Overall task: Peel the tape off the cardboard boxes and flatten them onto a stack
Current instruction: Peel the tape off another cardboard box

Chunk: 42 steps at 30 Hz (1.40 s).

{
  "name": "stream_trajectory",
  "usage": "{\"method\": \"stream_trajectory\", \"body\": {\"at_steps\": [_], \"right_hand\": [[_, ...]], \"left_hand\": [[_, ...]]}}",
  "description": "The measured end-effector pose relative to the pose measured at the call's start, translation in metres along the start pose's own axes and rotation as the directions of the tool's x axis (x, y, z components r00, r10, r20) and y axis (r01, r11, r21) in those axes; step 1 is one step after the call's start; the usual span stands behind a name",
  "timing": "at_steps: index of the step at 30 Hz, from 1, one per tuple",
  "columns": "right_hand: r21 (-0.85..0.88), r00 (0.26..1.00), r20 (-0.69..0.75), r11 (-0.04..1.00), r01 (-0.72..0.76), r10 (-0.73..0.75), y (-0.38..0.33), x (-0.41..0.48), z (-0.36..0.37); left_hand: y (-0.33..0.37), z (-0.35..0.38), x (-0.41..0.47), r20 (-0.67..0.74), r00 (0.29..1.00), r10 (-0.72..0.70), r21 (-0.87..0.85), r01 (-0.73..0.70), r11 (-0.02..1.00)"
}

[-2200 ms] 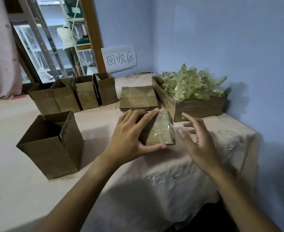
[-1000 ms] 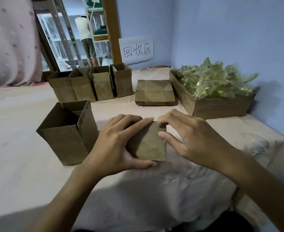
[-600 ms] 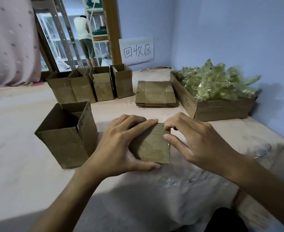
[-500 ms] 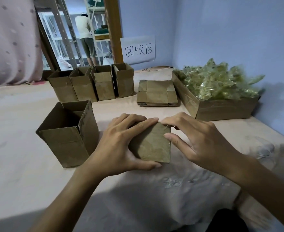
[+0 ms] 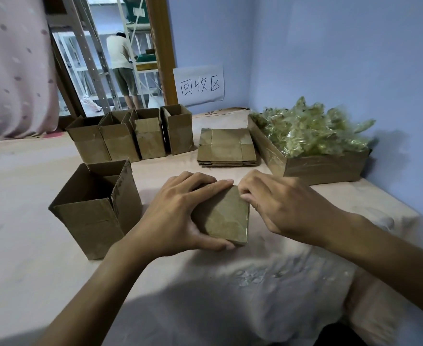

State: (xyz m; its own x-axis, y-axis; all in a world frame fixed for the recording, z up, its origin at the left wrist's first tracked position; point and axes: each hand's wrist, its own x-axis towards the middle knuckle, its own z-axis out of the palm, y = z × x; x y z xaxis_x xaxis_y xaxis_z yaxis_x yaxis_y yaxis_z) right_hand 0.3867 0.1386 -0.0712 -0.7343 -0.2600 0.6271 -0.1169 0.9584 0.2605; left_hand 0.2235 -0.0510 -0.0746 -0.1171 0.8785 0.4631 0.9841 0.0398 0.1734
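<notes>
Now | left hand [image 5: 178, 216] curled round box [image 5: 220, 233], pinning it | right hand [image 5: 287, 208] pinching tape [image 5: 241, 199] edge at box's 1 o'clock | I'd peel low, slow, toward 6 o'clock.

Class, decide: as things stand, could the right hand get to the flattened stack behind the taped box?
Probably yes. The stack lies beyond the right hand with only table between them; the tape tray sits off to the side. The fingers would have to release the box corner.

Left hand [image 5: 178, 216] half hides the taped box [image 5: 226, 218]
</notes>
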Motion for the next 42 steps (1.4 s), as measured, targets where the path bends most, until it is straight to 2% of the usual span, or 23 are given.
{"method": "stream_trajectory", "body": {"at_steps": [3, 11, 15, 25, 29, 32, 34, 37, 40, 42], "right_hand": [[0.005, 1.000, 0.023, 1.000, 0.019, -0.019, 0.004, -0.002, 0.000], [0.147, 0.994, -0.037, 0.985, -0.093, 0.100, 0.007, -0.012, -0.005], [0.084, 1.000, -0.002, 0.996, -0.003, 0.003, 0.009, -0.011, -0.010], [-0.045, 0.999, 0.048, 0.999, 0.017, -0.015, 0.007, -0.012, -0.011], [0.123, 0.998, 0.009, 0.990, -0.065, 0.065, 0.003, -0.016, -0.010], [0.263, 0.986, 0.025, 0.950, -0.167, 0.166, 0.004, -0.022, -0.010], [0.303, 0.982, 0.037, 0.934, -0.186, 0.184, 0.005, -0.023, -0.011], [0.193, 0.988, 0.003, 0.969, -0.153, 0.155, 0.004, -0.019, -0.017], [0.033, 0.998, -0.050, 0.999, -0.024, 0.026, 0.000, -0.013, -0.024], [-0.003, 0.996, -0.062, 0.998, 0.059, -0.059, -0.001, -0.013, -0.024]], "left_hand": [[-0.003, -0.005, 0.009, 0.054, 0.998, 0.017, -0.024, -0.016, 1.000], [0.001, -0.003, 0.012, 0.084, 0.996, 0.034, -0.017, -0.033, 0.999], [0.000, -0.002, 0.013, 0.060, 0.997, 0.040, -0.011, -0.040, 0.999], [-0.002, 0.001, 0.017, 0.061, 0.997, 0.037, -0.028, -0.035, 0.999], [-0.003, -0.001, 0.015, 0.067, 0.997, 0.041, -0.068, -0.036, 0.997], [0.001, -0.001, 0.015, 0.072, 0.996, 0.042, -0.055, -0.038, 0.998], [0.002, -0.001, 0.014, 0.069, 0.997, 0.039, -0.045, -0.036, 0.998], [0.001, 0.000, 0.012, 0.067, 0.997, 0.027, -0.031, -0.025, 0.999], [0.001, 0.001, 0.011, 0.066, 0.998, 0.013, -0.019, -0.012, 1.000], [0.001, 0.001, 0.011, 0.064, 0.998, 0.010, -0.017, -0.009, 1.000]]}}
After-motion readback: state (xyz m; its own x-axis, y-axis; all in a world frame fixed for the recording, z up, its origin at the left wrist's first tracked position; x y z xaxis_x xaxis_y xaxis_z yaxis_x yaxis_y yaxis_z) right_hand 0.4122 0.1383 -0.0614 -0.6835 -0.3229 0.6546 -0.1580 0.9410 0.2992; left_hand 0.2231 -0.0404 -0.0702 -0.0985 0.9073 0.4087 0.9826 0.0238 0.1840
